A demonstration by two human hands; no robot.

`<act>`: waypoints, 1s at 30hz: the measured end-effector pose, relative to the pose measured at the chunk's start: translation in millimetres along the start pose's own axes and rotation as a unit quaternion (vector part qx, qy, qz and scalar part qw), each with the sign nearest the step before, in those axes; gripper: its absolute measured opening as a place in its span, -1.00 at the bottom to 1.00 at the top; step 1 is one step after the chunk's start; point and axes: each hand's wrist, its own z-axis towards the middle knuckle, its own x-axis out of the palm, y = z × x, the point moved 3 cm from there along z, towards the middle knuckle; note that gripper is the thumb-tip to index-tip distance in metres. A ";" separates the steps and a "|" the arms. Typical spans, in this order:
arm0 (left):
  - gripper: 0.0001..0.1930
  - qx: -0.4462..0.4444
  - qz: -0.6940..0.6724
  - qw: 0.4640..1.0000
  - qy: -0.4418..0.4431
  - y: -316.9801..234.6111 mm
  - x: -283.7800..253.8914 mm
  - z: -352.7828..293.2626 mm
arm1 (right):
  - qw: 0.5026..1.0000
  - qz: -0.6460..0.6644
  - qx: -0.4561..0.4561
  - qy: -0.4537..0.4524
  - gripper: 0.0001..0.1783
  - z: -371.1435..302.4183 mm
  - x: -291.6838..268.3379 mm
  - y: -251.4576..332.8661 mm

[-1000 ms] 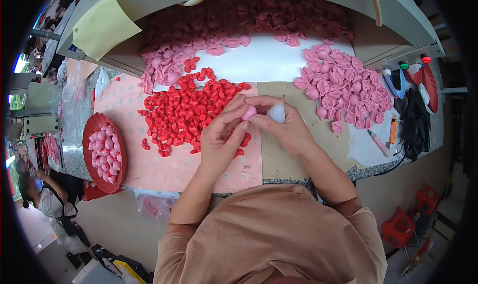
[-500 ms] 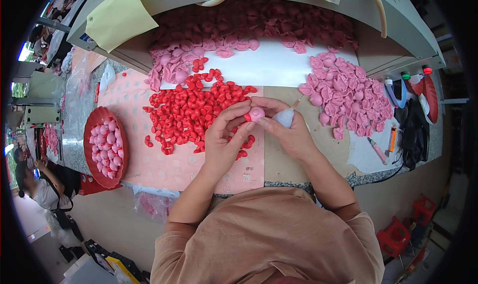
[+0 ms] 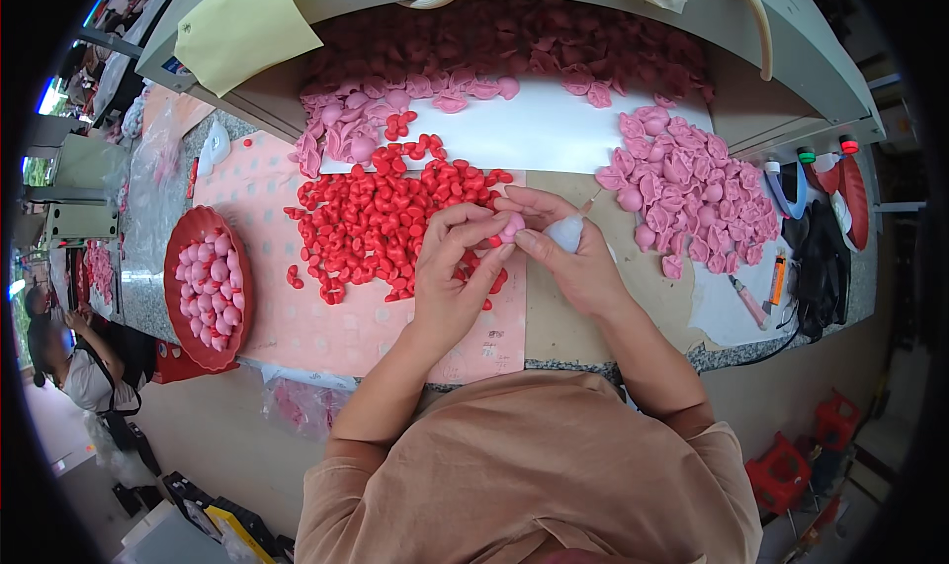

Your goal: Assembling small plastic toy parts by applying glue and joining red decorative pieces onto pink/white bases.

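Note:
Over the middle of the bench, my two hands meet around a small round pink piece (image 3: pixel 512 227) with a little red piece against its left side. My left hand (image 3: pixel 450 272) pinches them between its fingertips. The fingertips of my right hand (image 3: pixel 583 272) touch the pink piece's right side. That hand also keeps a small whitish squeeze bottle (image 3: pixel 566 234) in its grip, the thin tip pointing up and away. A heap of glossy red pieces (image 3: pixel 361 223) lies beside and behind my left hand. Pink cupped pieces (image 3: pixel 697 193) are piled beyond my right hand.
A red scalloped dish (image 3: pixel 211 363) of pink balls with red bits stands at the left. More pink pieces (image 3: pixel 494 45) fill the shelf space behind. At the right lie an orange-barrelled tool (image 3: pixel 778 277), a pink-handled tool (image 3: pixel 754 308) and a black bag (image 3: pixel 819 258).
The pink piece has turned in my fingers, and the red piece now sits lower on its left. My left fingers have shifted their hold; the bottle stays in my right hand.

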 end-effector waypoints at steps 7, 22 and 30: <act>-0.71 -0.006 -0.010 1.000 -0.007 -0.4 3.3 -0.1 | 0.999 0.019 0.040 -0.002 -0.56 -0.9 -0.6 0.4; -0.67 -0.196 -0.289 0.936 0.042 5.8 -1.3 7.1 | 0.993 -0.104 0.055 0.022 -0.58 -1.5 -9.4 9.4; -0.68 -0.269 -0.306 0.912 0.052 6.3 -3.1 5.9 | 0.995 -0.090 0.006 0.038 -0.57 -0.4 -9.9 8.5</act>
